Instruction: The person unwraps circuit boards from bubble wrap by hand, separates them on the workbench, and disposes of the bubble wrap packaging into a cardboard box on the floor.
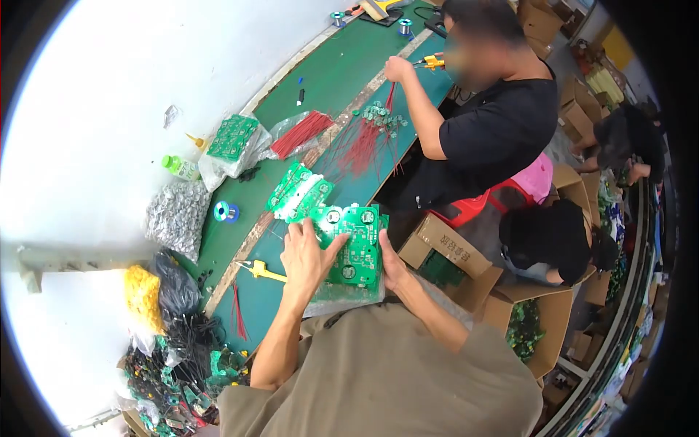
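In front of my body is a green circuit board panel (pixel 362 244) with several round components, seemingly on top of further boards. My left hand (pixel 309 255) grips its left side, the thumb across the board's face. Against the right edge is my right hand (pixel 393 264), fingers partly hidden behind the boards. Clear plastic wrap (pixel 346 293) shows under the lower edge. Just beyond my left fingers, more green boards (pixel 300 193) lie on the bench, partly washed out by glare. A yellow-handled soldering iron (pixel 263 272) lies left of my left wrist.
Red wires (pixel 302 135), a bagged board stack (pixel 234 137), a solder spool (pixel 226 212) and a bag of small grey parts (pixel 177 218) are on the bench (pixel 320 84). A co-worker (pixel 502 109) sits at the far right side, holding a yellow tool. Cardboard boxes (pixel 455 255) stand to the right.
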{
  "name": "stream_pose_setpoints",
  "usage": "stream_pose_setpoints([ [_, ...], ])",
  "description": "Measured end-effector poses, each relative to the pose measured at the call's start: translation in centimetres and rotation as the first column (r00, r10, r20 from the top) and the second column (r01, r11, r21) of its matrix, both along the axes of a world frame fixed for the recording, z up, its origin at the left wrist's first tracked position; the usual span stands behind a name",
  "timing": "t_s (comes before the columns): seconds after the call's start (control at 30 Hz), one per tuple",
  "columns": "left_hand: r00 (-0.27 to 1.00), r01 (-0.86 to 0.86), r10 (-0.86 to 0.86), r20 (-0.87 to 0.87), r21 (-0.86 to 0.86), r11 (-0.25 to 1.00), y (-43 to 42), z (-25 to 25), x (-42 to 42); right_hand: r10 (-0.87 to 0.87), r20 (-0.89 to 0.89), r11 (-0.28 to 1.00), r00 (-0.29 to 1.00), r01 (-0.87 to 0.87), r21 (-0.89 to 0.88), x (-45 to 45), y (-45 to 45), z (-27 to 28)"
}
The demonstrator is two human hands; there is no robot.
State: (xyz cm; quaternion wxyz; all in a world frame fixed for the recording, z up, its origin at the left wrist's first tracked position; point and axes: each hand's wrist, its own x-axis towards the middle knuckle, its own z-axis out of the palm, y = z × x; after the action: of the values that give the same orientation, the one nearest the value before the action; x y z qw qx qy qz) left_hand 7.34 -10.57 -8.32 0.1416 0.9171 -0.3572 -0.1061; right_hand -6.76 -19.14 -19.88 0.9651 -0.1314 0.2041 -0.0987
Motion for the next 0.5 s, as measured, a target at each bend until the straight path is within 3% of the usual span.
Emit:
stream_pose_setpoints([
  [0.07, 0.996, -0.038, 0.036, -0.078, -0.014, 0.999, 0.5, -0.7, 0.2, 0.046, 0.058, 0.998, 0.997, -0.048, 0.039, 0.2, -0.3, -0.2],
  [0.27, 0.955, -0.204, 0.173, -0.241, -0.107, 0.973, 1.0, -1.6, 0.0, 0.119, -0.021, 0.992, 0.993, -0.12, -0.025, 0.0, -0.9, -0.2],
  [0.5, 0.926, -0.197, 0.131, -0.354, -0.158, 0.968, 1.1, -1.4, 0.8, 0.083, -0.041, 0.983, 0.996, -0.089, -0.16, -0.5, -1.3, -1.4],
])
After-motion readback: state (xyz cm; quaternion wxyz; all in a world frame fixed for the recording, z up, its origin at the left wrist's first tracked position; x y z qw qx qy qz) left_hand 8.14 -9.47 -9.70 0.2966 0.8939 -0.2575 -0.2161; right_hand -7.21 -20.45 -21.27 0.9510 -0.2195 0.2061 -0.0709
